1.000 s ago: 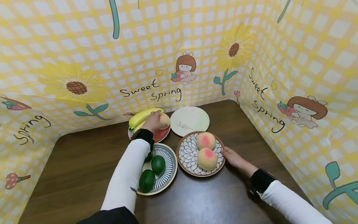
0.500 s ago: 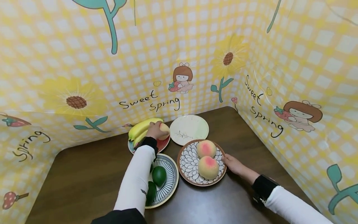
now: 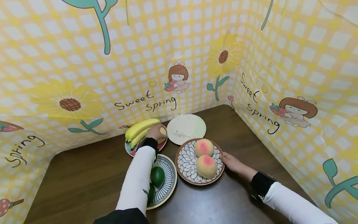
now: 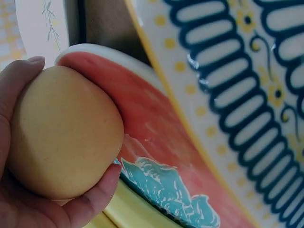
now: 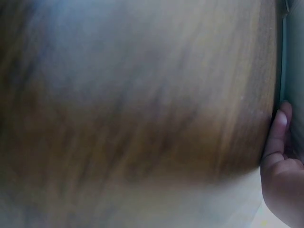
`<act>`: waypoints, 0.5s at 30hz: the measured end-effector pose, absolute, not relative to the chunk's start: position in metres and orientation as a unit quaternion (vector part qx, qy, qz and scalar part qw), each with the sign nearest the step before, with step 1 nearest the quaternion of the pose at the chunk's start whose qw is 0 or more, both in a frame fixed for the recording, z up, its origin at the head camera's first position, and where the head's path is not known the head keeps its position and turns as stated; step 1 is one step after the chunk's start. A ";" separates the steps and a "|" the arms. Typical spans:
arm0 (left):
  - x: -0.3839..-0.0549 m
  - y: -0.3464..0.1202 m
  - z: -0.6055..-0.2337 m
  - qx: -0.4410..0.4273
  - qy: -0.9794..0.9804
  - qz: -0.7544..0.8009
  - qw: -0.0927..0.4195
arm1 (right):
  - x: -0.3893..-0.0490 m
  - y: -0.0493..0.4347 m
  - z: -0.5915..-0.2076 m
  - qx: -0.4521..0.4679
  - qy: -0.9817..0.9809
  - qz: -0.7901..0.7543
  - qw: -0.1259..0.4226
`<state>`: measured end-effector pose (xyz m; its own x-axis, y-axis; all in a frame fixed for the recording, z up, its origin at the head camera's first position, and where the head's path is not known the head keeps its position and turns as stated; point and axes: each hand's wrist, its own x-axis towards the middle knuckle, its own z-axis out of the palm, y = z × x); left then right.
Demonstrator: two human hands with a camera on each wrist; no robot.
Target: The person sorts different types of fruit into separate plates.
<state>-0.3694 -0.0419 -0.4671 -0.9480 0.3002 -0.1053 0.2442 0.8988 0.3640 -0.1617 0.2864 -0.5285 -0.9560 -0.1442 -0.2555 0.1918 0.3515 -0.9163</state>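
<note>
My left hand (image 3: 155, 132) curls its thumb and fingers around a peach (image 4: 66, 133) at the right side of the red plate (image 3: 162, 145). Bananas (image 3: 139, 128) lie on that same plate, beside the hand. On the right, my right hand (image 3: 234, 163) grips the rim of a brown-rimmed plate (image 3: 184, 161), thumb on top. Two peaches (image 3: 206, 166) with pink tops rest on its petal pattern. In the right wrist view, only fingers (image 5: 276, 137) at the plate's edge show. The left hand hides part of its peach in the head view.
A blue-and-white striped plate (image 3: 169, 177) with green avocado-like fruits (image 3: 157, 176) sits under the left forearm, partly covered by the sleeve. A pale plate (image 3: 186, 127) stands at the back. Yellow checked cloth walls (image 3: 134, 68) enclose the brown table (image 3: 84, 174).
The head view has tilted, so the plates appear lower. The left forearm has shifted right, covering more of the striped plate. Both hands keep their holds.
</note>
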 end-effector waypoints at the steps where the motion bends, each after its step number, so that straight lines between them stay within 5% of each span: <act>1: -0.370 -0.044 -0.468 0.145 0.970 0.177 0.078 | -0.163 0.286 -0.528 0.015 0.812 -0.565 0.144; 10: -0.369 -0.065 -0.478 0.153 0.967 0.190 0.080 | -0.167 0.287 -0.525 0.000 0.822 -0.552 0.138; 15: -0.356 -0.060 -0.451 0.171 0.961 0.202 0.079 | -0.162 0.288 -0.526 0.007 0.818 -0.556 0.146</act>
